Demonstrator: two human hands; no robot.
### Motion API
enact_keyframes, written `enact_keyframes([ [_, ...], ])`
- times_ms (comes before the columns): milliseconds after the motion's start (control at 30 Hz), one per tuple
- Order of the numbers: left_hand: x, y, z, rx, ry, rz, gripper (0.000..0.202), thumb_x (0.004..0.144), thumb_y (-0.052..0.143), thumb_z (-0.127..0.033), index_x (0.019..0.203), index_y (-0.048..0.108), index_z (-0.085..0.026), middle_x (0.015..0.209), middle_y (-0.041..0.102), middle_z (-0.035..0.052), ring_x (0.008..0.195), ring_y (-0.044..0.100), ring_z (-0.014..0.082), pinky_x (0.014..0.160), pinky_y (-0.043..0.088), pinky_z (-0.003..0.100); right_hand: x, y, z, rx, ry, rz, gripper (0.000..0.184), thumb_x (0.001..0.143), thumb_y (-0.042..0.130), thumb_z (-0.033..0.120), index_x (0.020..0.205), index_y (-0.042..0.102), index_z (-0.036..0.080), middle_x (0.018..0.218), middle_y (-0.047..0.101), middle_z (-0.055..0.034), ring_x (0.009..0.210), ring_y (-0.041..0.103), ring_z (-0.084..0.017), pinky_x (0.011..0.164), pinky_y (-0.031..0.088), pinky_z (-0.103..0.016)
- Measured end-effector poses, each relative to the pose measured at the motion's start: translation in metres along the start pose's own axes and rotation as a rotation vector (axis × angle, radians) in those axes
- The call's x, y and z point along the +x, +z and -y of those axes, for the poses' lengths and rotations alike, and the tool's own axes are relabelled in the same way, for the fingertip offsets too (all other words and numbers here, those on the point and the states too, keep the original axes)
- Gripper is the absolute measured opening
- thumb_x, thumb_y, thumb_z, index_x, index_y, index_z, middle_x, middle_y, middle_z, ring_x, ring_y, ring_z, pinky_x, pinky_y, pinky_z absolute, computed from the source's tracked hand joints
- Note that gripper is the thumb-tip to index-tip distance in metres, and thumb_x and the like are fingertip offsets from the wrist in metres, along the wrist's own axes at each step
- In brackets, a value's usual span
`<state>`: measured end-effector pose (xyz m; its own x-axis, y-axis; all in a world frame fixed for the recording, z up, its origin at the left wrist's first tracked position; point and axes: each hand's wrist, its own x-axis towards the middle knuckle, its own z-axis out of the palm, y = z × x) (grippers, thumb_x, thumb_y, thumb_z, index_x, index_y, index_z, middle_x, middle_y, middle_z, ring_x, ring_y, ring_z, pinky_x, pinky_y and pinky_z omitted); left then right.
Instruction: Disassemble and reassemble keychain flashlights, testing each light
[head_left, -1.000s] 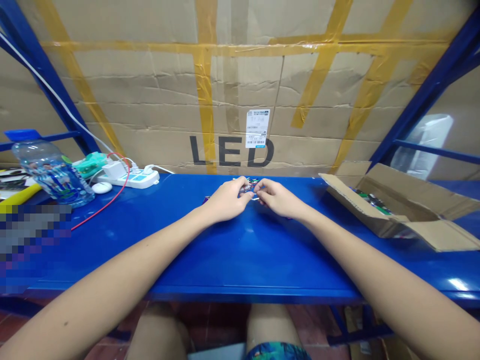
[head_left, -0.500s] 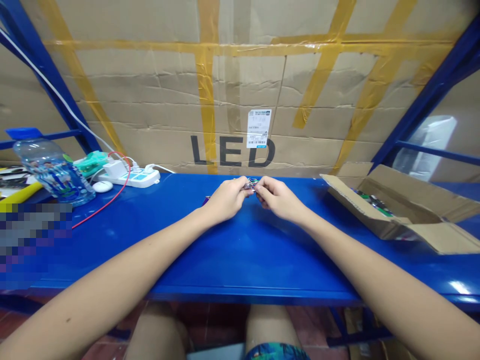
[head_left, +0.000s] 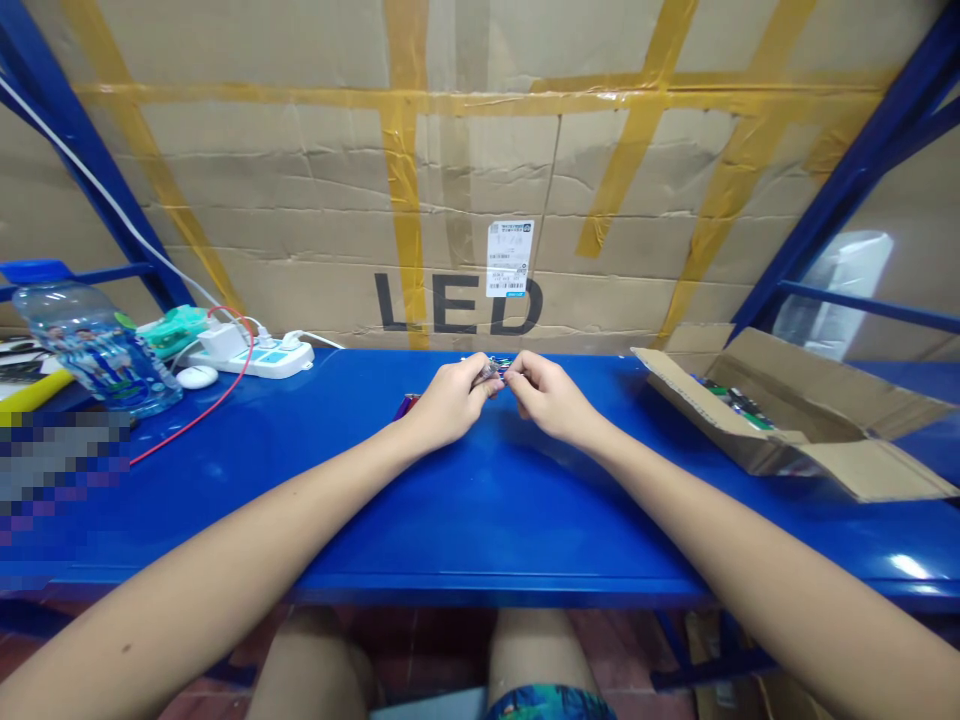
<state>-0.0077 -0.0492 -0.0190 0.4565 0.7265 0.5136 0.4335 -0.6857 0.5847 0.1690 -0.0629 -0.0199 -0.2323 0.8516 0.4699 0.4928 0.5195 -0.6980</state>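
Observation:
Over the far part of the blue table (head_left: 495, 510), my two hands almost meet. My left hand (head_left: 454, 400) is closed, thumb and fingers pinching a small shiny silvery piece (head_left: 490, 370) whose kind I cannot make out. Right beside it, my right hand (head_left: 551, 395) is also closed in a pinch at the piece's right side; what lies between its fingertips is too small to name. Thin coloured bits, green and dark, show just behind the fingertips. A purple and red object (head_left: 406, 406) lies partly hidden behind my left wrist.
An open cardboard box (head_left: 709, 425) on the right holds several small green and black parts (head_left: 739, 405). To the left stand a water bottle (head_left: 97, 345), a white power strip (head_left: 281, 360) and a red cable (head_left: 217, 400). A large cardboard carton (head_left: 315, 210) walls off the back.
The view has shifted slightly, so the scene sits a little further left. Both hands keep their pinches close together, with only small finger movement; more of the purple and red object shows.

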Motion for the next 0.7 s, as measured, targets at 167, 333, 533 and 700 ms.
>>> enact_keyframes([
  [167,-0.001,-0.007,-0.003,0.038,-0.016,0.001,0.023,0.097,0.048,-0.036,0.111,0.045,-0.019,0.105,0.064,0.0098,0.093,0.061,0.0217,0.079,0.046,0.036,0.004,-0.004,-0.006,-0.041,-0.023,-0.046,0.021,0.091,0.048,0.033,0.073,0.044,0.022,0.063,0.053,0.0004,0.064,0.048,-0.016,0.061,0.035,-0.028],
  [333,0.001,-0.013,-0.004,0.155,0.056,-0.035,0.012,0.098,0.040,-0.024,0.094,0.051,-0.019,0.090,0.065,0.0069,0.084,0.061,0.0210,0.074,0.043,0.034,0.004,-0.005,-0.010,-0.133,-0.107,-0.095,0.021,0.093,0.047,0.030,0.074,0.047,0.021,0.067,0.054,-0.0003,0.063,0.046,-0.015,0.062,0.034,-0.028],
  [533,0.001,-0.007,-0.006,0.165,0.072,-0.049,0.019,0.098,0.046,-0.026,0.084,0.057,-0.019,0.081,0.069,0.0035,0.072,0.060,0.0172,0.068,0.040,0.030,0.001,-0.006,-0.006,-0.252,-0.223,-0.109,0.018,0.096,0.044,0.026,0.079,0.046,0.021,0.070,0.056,-0.0024,0.061,0.047,-0.015,0.062,0.034,-0.029],
  [700,0.000,-0.005,-0.010,0.201,0.036,-0.064,0.021,0.096,0.050,-0.028,0.083,0.062,-0.018,0.081,0.071,0.0052,0.070,0.061,0.0174,0.065,0.038,0.030,-0.001,-0.005,-0.005,-0.312,-0.296,-0.101,0.017,0.097,0.041,0.023,0.080,0.043,0.021,0.074,0.058,-0.0056,0.065,0.050,-0.017,0.064,0.035,-0.030],
])
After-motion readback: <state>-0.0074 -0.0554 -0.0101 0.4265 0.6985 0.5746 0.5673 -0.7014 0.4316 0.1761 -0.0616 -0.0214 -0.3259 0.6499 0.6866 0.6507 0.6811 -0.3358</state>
